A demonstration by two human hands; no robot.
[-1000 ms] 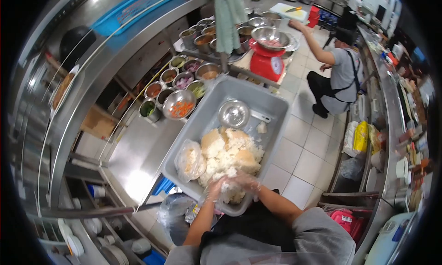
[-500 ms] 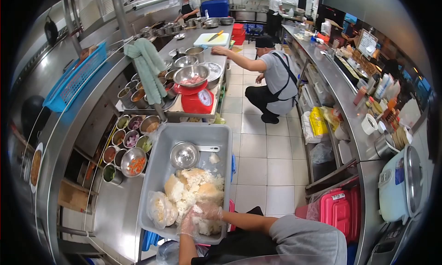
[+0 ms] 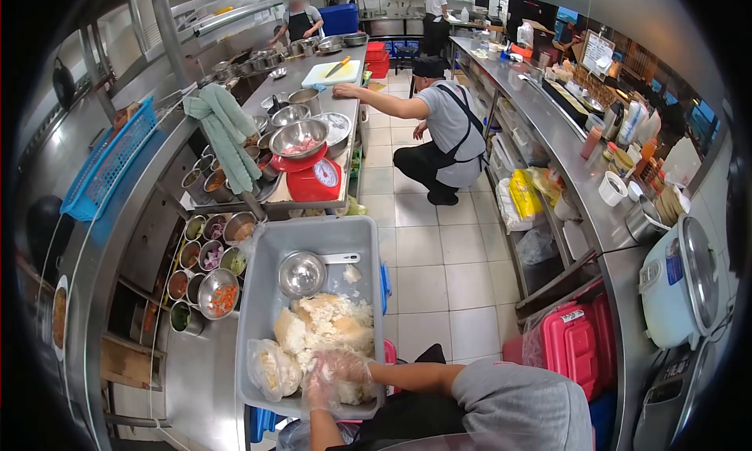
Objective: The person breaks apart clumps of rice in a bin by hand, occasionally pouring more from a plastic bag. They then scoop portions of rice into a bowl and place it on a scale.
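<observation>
A grey plastic tub (image 3: pixel 258 294) in front of me holds a heap of cooked white rice (image 3: pixel 333 326), partly in large pressed chunks. My left hand (image 3: pixel 319 382) and my right hand (image 3: pixel 349 368), both in clear plastic gloves, meet over the near end of the heap. Their fingers curl around some rice, though motion blurs the fingertips. Left of them, a clear plastic bag of rice (image 3: pixel 272 370) lies against the tub wall. A metal bowl (image 3: pixel 301 274) rests at the tub's far end, with a white handle (image 3: pixel 341 257) beside it.
Several metal containers of cut vegetables (image 3: pixel 211 255) stand to the left. Beyond the tub, a red scale (image 3: pixel 315 183) bears a metal bowl of meat (image 3: pixel 299 139). A co-worker (image 3: pixel 450 130) squats in the aisle. Red bins (image 3: pixel 565 345) and a rice cooker (image 3: pixel 677 283) are at right.
The view has shifted slightly, so the scene sits a little further left. My hands have drawn together over the rice, the right one moving left. The co-worker still squats with one arm on the counter.
</observation>
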